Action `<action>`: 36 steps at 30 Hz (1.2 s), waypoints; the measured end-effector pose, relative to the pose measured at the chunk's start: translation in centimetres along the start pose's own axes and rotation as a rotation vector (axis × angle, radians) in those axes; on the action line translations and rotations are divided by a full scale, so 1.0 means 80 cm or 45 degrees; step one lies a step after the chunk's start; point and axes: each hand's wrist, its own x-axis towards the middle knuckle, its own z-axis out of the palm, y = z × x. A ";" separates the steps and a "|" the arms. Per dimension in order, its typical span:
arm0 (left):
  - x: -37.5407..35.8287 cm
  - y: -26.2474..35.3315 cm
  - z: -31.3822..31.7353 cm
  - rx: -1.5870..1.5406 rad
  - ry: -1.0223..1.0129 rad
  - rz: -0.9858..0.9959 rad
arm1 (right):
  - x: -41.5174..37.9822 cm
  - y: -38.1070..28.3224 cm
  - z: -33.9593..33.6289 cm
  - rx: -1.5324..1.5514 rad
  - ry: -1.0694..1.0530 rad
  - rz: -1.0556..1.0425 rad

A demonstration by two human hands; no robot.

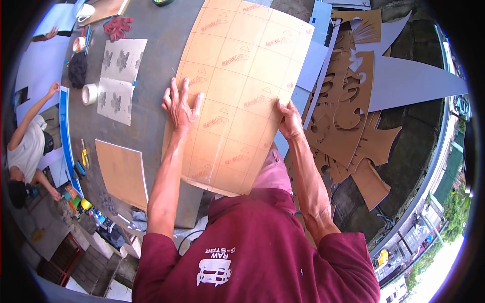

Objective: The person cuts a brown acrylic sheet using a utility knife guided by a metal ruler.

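Observation:
A large brown paper-covered sheet (237, 65), printed with repeated red marks and ruled with thin lines, reaches from the workbench toward my body. My left hand (183, 110) lies on its left side, fingers spread, with nothing gripped. At the right edge, my right hand (291, 119) holds the sheet, the thumb on top and the other fingers mostly hidden underneath. Left of the sheet, a smaller brown board (121, 171) with pale edges rests on the grey workbench (151, 131). Beyond it lies a paper sheet (120, 83) with dark flower-like prints.
A tape roll (89, 94), a black cloth (78, 69), a red glove (117, 28) and a yellow cutter (85, 154) are on the bench. Cut-out brown scraps (348, 111) and a white offcut (404, 83) pile up to the right. Another person (30, 146) works at the far left.

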 end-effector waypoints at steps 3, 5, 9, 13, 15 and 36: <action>0.002 0.000 0.000 -0.011 0.007 0.000 | -0.001 0.000 0.000 -0.014 -0.011 -0.022; 0.002 0.001 -0.001 -0.015 0.014 0.002 | -0.002 -0.001 0.002 -0.035 0.004 -0.026; 0.001 0.002 0.002 0.031 0.025 0.001 | -0.002 -0.005 0.005 -0.061 0.037 -0.002; -0.002 0.002 0.006 0.089 0.009 -0.008 | -0.001 -0.002 0.003 -0.065 0.060 -0.036; -0.002 0.000 0.010 0.101 0.030 0.003 | 0.002 0.008 -0.001 -0.064 0.057 -0.070; -0.013 0.002 -0.018 -0.171 -0.107 -0.111 | -0.155 0.164 0.000 -0.071 0.255 -0.140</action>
